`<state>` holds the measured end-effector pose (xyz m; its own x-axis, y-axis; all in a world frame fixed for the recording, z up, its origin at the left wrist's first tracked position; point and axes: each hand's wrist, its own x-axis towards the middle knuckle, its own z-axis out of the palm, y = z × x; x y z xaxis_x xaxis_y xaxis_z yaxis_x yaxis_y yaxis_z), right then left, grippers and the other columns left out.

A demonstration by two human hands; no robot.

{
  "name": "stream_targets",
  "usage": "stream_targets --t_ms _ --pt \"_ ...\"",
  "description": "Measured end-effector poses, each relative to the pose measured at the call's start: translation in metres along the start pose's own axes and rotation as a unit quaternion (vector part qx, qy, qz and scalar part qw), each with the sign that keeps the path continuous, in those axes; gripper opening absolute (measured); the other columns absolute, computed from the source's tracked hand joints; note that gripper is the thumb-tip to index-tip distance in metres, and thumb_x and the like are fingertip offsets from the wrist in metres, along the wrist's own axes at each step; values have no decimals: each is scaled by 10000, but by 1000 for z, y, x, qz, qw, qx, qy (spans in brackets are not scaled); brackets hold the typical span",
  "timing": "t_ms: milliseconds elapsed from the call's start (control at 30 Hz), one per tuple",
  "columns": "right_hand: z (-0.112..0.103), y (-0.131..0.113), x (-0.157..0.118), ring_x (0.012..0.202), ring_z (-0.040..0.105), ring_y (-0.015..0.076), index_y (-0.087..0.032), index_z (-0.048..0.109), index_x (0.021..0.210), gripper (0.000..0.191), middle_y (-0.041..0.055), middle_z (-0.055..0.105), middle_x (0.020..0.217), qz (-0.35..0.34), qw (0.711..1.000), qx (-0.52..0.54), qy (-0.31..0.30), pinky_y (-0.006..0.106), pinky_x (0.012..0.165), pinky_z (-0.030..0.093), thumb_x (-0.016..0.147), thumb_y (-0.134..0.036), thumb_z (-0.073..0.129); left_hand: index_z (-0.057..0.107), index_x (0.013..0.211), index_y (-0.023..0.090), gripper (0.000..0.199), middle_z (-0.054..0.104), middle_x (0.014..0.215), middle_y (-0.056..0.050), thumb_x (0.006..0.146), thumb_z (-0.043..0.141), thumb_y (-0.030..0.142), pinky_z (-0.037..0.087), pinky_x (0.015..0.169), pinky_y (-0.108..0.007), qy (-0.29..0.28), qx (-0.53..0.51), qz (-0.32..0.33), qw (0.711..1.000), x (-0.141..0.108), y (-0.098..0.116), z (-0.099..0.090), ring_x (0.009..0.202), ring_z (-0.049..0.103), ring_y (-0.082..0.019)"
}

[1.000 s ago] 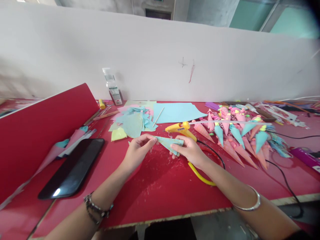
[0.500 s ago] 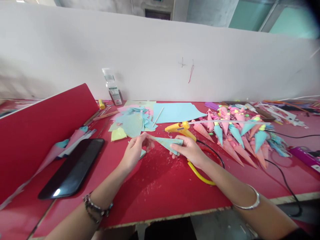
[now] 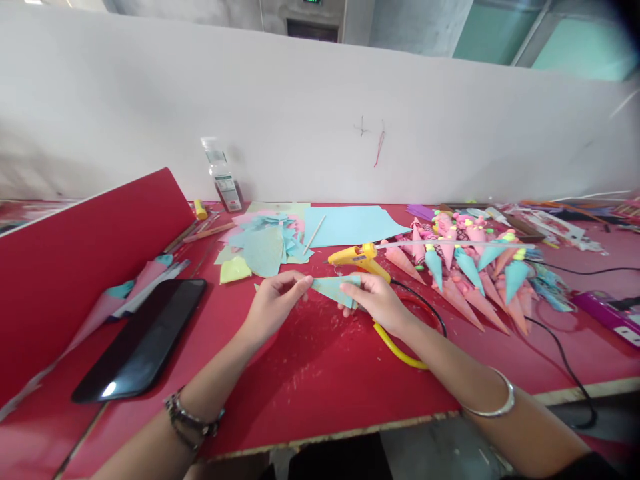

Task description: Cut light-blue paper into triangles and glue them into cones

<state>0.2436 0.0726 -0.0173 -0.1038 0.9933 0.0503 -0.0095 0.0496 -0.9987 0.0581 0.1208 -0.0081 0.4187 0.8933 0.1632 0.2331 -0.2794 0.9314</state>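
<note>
A light blue paper cone [image 3: 330, 289] is held between my two hands above the red table. My left hand [image 3: 275, 300] pinches its narrow tip between thumb and forefinger. At the wide end, my right hand [image 3: 377, 300] grips it with the thumb on top and fingers underneath. Just behind my right hand lies a yellow glue gun [image 3: 357, 257] with a long clear glue stick in its back. A pair of yellow-and-red handles [image 3: 400, 350], partly hidden by my right forearm, rests on the table.
Light blue sheets [image 3: 355, 225] and paper scraps [image 3: 265, 251] lie ahead. To the right is a heap of pink and blue cones [image 3: 465, 273], with a black cable [image 3: 560, 347] nearby. On the left are a black phone [image 3: 143, 340], a bottle [image 3: 226, 183] and a red board [image 3: 95, 267].
My left thumb and fingers have closed over the cone's tip, where earlier the fingers were curled beside it. My right hand keeps its grip on the wide end.
</note>
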Motion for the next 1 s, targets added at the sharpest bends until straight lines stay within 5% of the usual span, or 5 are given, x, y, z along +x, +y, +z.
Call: stream_targets --t_ms 200,300,533,800,1000 --pt "-2 3 0 456 564 87 -155 534 690 322 -13 598 558 -7 1000 -14 5 211 494 444 814 -448 485 543 522 151 490 473 450 15 837 362 481 321 490 -221 36 13 -21 999 -1 2 -2 450 421 -96" --pt "-1 3 -2 455 557 88 -150 538 695 337 -5 593 569 -9 999 -51 -11 212 488 439 832 -446 457 609 624 145 562 540 526 -11 865 234 487 368 523 -229 60 1 21 998 -3 3 -4 493 473 -114" --pt "1 5 -3 452 535 87 -152 543 731 328 -10 576 560 -5 993 -108 -52 212 484 425 837 -447 447 638 752 176 231 624 656 7 775 546 386 354 535 -197 -64 172 121 976 -6 2 2 575 508 -107" --pt "3 2 -5 398 515 78 -157 522 721 306 -27 564 528 -7 995 -97 -32 197 430 410 838 -431 452 543 591 162 353 457 400 59 863 432 357 285 450 -170 -69 195 110 972 -7 -2 2 402 415 -68" --pt "4 0 -7 376 511 80 -161 505 713 293 -25 561 504 -4 994 -105 -23 189 396 394 827 -429 470 501 538 165 392 482 380 55 883 399 322 295 447 -159 -94 172 109 974 -8 2 2 386 415 -65"
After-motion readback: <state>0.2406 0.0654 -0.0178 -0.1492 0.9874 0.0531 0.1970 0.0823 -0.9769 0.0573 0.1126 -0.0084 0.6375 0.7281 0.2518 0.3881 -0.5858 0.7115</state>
